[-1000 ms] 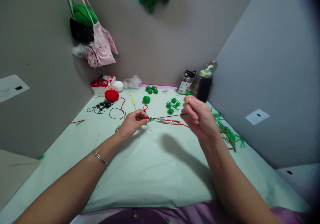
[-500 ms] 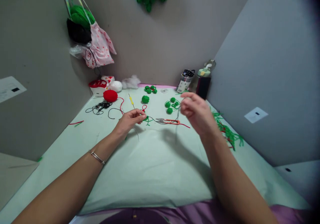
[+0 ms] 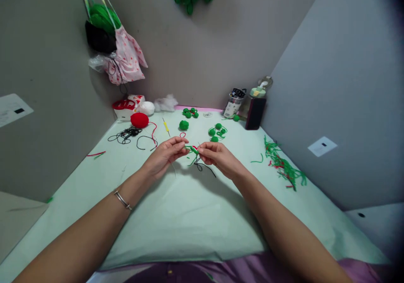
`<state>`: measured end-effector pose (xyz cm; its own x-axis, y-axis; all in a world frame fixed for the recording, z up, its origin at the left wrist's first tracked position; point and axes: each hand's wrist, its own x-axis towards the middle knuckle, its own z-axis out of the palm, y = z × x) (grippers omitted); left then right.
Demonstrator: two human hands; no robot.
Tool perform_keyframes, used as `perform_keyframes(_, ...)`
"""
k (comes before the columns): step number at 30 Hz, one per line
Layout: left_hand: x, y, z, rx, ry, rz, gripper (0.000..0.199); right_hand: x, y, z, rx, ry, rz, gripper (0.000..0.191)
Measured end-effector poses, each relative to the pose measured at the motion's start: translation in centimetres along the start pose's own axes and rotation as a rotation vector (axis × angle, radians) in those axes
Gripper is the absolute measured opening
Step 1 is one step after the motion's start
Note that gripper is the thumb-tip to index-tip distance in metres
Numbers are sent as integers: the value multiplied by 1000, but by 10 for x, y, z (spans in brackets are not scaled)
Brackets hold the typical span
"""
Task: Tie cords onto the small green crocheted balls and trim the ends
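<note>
A small green and red yarn piece (image 3: 193, 149) is pinched between my two hands above the table. My left hand (image 3: 167, 154) has thumb and fingers closed on its left end. At the other end, the fingertips of my right hand (image 3: 219, 157) are pressed together on it; whether they also grip a needle is too small to tell. A black thread (image 3: 205, 168) trails below the piece in a loose loop. Behind my hands, a red yarn loop (image 3: 182, 134) shows near a green yarn ball (image 3: 183, 125). The orange-handled thread snips are hidden now.
On the left are a red yarn ball (image 3: 139, 120), tangled black cord (image 3: 124, 136) and a yellow-handled crochet hook (image 3: 166, 126). Small green balls (image 3: 212, 132) sit behind my right hand. Green and red yarn scraps (image 3: 285, 165), a phone (image 3: 255, 114) and a can of pens (image 3: 233, 104) stand right.
My right hand has come down and left from its raised position, where it drew a thread out, to meet the yarn piece. My left hand has stayed nearly in place.
</note>
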<state>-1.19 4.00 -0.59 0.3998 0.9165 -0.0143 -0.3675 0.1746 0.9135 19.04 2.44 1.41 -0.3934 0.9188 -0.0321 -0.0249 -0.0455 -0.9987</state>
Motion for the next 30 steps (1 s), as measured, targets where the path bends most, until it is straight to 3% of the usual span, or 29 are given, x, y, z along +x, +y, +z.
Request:
perform_keyframes(5, -1, 2, 0, -126, -53, -13, 17, 2, 3, -2, 195, -86, 99, 27)
perform_keyframes(13, -4, 10, 7, -112, -3, -74, 15, 4, 6, 1, 273, -92, 159, 27)
perform_keyframes(16, -3, 10, 5, 91, 23, -49, 14, 4, 6, -1, 173, -11, 97, 28)
perform_keyframes(20, -3, 6, 1, 401, 160, 123, 21, 2, 4, 2, -119, 134, -75, 28)
perform_keyframes(26, -5, 4, 3, 544, -10, 80, 23, -3, 0, 12, -381, 187, -164, 24)
perform_keyframes(30, -3, 2, 3, 437, -19, 96, 20, -2, 2, 11, -415, 200, -193, 19)
